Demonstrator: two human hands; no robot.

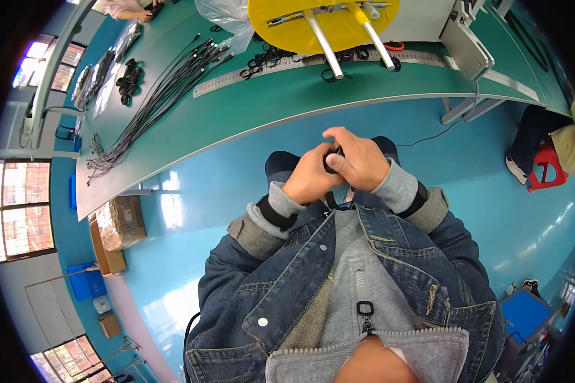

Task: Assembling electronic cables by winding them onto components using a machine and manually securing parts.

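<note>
both hands (335,167) gripping black coil (331,161), table edge (249,135) near (floor between)

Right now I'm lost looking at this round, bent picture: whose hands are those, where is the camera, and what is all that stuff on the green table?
There is no machine here: a person wears a wide fisheye camera on the head, looking down, which bends straight edges. You see their denim jacket and both bare hands meeting in front of the body. The left hand and right hand together grip a small black object; what it is cannot be told. Beyond them is a green worktable. On it lie a bundle of black cables, a long metal ruler, small black loops and a yellow disc with metal rods. A red stool stands on the blue floor.
</note>
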